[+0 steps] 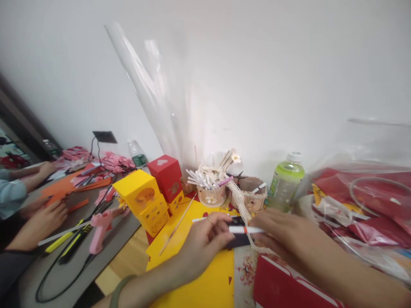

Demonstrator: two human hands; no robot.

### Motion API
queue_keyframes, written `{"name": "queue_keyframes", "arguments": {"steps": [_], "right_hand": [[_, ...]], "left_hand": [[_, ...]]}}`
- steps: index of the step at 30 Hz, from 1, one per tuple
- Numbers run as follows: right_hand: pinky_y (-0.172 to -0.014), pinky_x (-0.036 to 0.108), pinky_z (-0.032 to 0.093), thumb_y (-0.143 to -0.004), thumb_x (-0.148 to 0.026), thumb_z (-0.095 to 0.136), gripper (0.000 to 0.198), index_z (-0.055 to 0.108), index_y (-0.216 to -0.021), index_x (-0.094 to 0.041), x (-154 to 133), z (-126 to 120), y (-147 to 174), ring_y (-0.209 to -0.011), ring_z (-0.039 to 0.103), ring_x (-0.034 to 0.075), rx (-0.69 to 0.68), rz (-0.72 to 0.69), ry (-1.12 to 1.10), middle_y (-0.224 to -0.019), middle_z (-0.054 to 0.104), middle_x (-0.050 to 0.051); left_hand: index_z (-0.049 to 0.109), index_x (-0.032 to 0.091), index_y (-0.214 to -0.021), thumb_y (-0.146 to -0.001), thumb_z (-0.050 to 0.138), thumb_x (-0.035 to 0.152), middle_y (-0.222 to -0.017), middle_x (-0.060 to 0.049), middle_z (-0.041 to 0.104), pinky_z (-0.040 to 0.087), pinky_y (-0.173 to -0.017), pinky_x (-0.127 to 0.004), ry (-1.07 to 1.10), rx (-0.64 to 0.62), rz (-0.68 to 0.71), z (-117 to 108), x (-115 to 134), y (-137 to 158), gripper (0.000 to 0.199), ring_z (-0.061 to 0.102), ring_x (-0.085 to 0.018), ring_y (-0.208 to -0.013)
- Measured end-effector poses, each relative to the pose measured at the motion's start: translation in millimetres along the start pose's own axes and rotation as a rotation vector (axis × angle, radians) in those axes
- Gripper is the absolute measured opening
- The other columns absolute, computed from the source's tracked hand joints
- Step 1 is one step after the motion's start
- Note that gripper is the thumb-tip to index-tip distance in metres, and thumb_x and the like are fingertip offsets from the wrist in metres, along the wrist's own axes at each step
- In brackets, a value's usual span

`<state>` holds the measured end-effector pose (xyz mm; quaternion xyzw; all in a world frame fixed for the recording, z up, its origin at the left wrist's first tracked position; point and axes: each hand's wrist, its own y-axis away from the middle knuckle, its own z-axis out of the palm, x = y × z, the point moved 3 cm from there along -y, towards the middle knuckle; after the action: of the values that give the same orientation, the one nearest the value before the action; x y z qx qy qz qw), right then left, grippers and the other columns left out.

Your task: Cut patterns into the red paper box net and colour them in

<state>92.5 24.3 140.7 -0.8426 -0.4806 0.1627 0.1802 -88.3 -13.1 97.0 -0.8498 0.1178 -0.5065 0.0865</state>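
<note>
Near the middle of the table, a slim white pen-like stick with an orange band [245, 229] spans the gap between my two hands. My left hand [208, 233] is closed, its thumb and fingers pinching the stick's left end. My right hand [276, 229], slightly blurred, is closed over the other end, and its fingertips are partly hidden. Beneath them lie a dark flat piece [237, 241] and the large yellow sheet [205, 273]. A strip of white lace [238, 199] runs from the decorated pots down beside my right hand. Another thin white stick [199, 219] lies behind my left hand.
Behind stand a pot of white paper rolls [210, 194], a round wooden pot [253, 199], a green-capped-off drink bottle [287, 179], yellow [144, 201] and red boxes [165, 175]. A red folder [289, 284] lies in front. Left: a pink glue gun [99, 229], cutters and another person's hands [53, 222].
</note>
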Motion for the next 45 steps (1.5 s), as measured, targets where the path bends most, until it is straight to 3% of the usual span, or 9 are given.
{"name": "queue_keyframes", "arguments": {"steps": [2, 7, 17, 24, 28, 31, 34, 38, 45], "right_hand": [[-0.063, 0.028, 0.047, -0.091, -0.036, 0.043, 0.024, 0.063, -0.084, -0.024, 17.6, -2.3, -5.6, -0.076, 0.061, 0.019, 0.029, 0.124, -0.123, -0.083, 0.063, 0.005], [-0.045, 0.024, 0.034, -0.084, -0.049, 0.051, 0.032, 0.058, -0.069, -0.022, 42.9, -0.1, -17.2, -0.049, 0.045, 0.013, 0.049, 0.403, -0.351, -0.055, 0.049, -0.003], [-0.066, 0.027, 0.050, -0.089, -0.030, 0.047, 0.020, 0.063, -0.094, -0.021, 46.2, 38.4, -75.5, -0.075, 0.066, 0.018, 0.034, 0.356, -0.399, -0.083, 0.070, 0.002], [-0.077, 0.039, 0.051, -0.090, -0.030, 0.053, 0.024, 0.058, -0.109, -0.016, 71.8, 57.0, -92.8, -0.090, 0.062, 0.018, -0.068, 0.404, -0.176, -0.108, 0.062, 0.007], [-0.078, 0.040, 0.052, -0.090, -0.030, 0.053, 0.027, 0.056, -0.113, -0.017, 79.5, 61.3, -99.1, -0.093, 0.061, 0.019, -0.177, 0.474, -0.060, -0.113, 0.060, 0.007], [-0.078, 0.040, 0.052, -0.090, -0.030, 0.053, 0.028, 0.056, -0.114, -0.017, 79.6, 67.6, -104.9, -0.093, 0.061, 0.020, -0.266, 0.510, 0.013, -0.114, 0.059, 0.008], [-0.079, 0.041, 0.051, -0.089, -0.029, 0.054, 0.028, 0.055, -0.115, -0.017, 76.9, 73.5, -110.5, -0.095, 0.061, 0.020, -0.324, 0.511, 0.064, -0.116, 0.059, 0.008], [-0.077, 0.039, 0.052, -0.090, -0.029, 0.053, 0.026, 0.056, -0.113, -0.017, 74.4, 74.0, -113.0, -0.092, 0.061, 0.019, -0.367, 0.448, 0.070, -0.114, 0.060, 0.007], [-0.079, 0.040, 0.050, -0.093, -0.028, 0.046, 0.024, 0.059, -0.110, -0.016, 52.5, 45.1, -103.6, -0.095, 0.060, 0.021, -0.140, 0.259, 0.213, -0.108, 0.064, 0.008]], "left_hand": [[0.055, 0.018, -0.102, -0.088, 0.046, 0.027, -0.086, -0.003, 0.060, 0.043, -0.070, -0.025, -0.086, 0.131, 0.030, -15.7, -14.5, -16.4, 0.019, 0.055, -0.015, -0.076], [0.057, 0.017, -0.101, -0.087, 0.043, 0.018, -0.103, -0.007, 0.057, 0.042, -0.084, -0.031, -0.283, 0.305, 0.121, -43.4, -44.5, -53.1, 0.020, 0.055, -0.019, -0.092], [0.060, 0.019, -0.114, -0.088, 0.038, 0.006, -0.127, -0.008, 0.053, 0.037, -0.101, -0.035, -0.349, 0.157, 0.280, -44.9, -51.5, -99.2, 0.036, 0.048, -0.020, -0.119], [0.055, 0.015, -0.111, -0.091, 0.052, 0.031, -0.111, -0.008, 0.057, 0.050, -0.081, -0.039, -0.321, 0.262, 0.183, -53.5, -63.7, -75.2, 0.026, 0.058, -0.019, -0.094], [0.053, 0.014, -0.113, -0.091, 0.053, 0.031, -0.110, -0.008, 0.056, 0.051, -0.078, -0.038, -0.346, 0.359, 0.059, -46.3, -87.7, -48.2, 0.028, 0.059, -0.019, -0.092], [0.041, 0.014, -0.127, -0.090, 0.049, 0.023, -0.126, -0.014, 0.047, 0.043, -0.094, -0.047, -0.386, 0.401, 0.018, -36.0, -93.9, -45.3, 0.039, 0.049, -0.026, -0.114], [0.022, 0.011, -0.138, -0.085, 0.045, 0.016, -0.142, -0.020, 0.029, 0.028, -0.107, -0.049, -0.451, 0.348, 0.037, -18.4, -85.0, -54.1, 0.059, 0.028, -0.029, -0.133], [0.017, 0.006, -0.140, -0.081, 0.042, 0.015, -0.146, -0.022, 0.024, 0.024, -0.109, -0.049, -0.537, 0.242, 0.105, 8.5, -64.5, -72.1, 0.065, 0.021, -0.030, -0.136], [0.018, 0.001, -0.138, -0.084, 0.041, 0.019, -0.142, -0.026, 0.030, 0.029, -0.104, -0.052, -0.655, 0.206, 0.127, 20.1, -47.4, -95.5, 0.062, 0.029, -0.034, -0.132]]}}
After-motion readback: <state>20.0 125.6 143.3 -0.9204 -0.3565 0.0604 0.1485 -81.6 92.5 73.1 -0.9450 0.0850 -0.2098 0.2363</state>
